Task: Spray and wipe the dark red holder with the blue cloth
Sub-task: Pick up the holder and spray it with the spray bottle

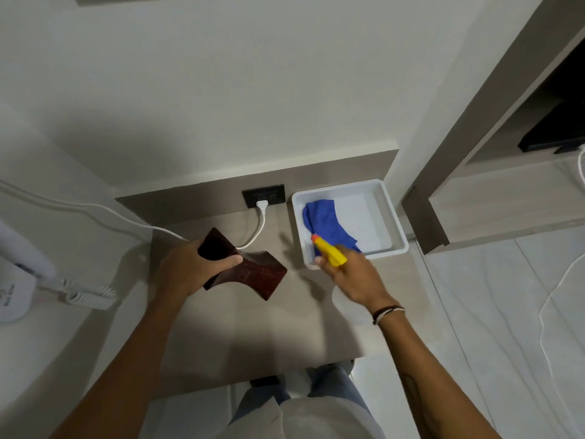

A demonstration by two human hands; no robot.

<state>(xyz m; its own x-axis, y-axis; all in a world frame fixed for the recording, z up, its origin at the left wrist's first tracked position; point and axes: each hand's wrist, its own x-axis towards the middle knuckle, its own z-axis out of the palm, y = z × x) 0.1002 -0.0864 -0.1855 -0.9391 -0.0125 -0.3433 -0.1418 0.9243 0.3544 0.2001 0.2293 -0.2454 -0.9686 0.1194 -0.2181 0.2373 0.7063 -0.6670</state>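
Two bare forearms are seen extended over the desk [240, 327], a banded wrist on the right. The dark red holder [253, 274] is held lifted above the desk surface, tilted, in the left hand [190, 267], the grip closed around its upper end with the thumb laid across the face. A yellow spray bottle [329, 252] with an orange nozzle is clasped in the right hand [351, 277], positioned at the near left corner of the white tray [395, 217]. The blue cloth [326, 223] is found crumpled inside that tray. A white plug [262, 204] is seated in the dark wall socket [264, 195] behind the holder
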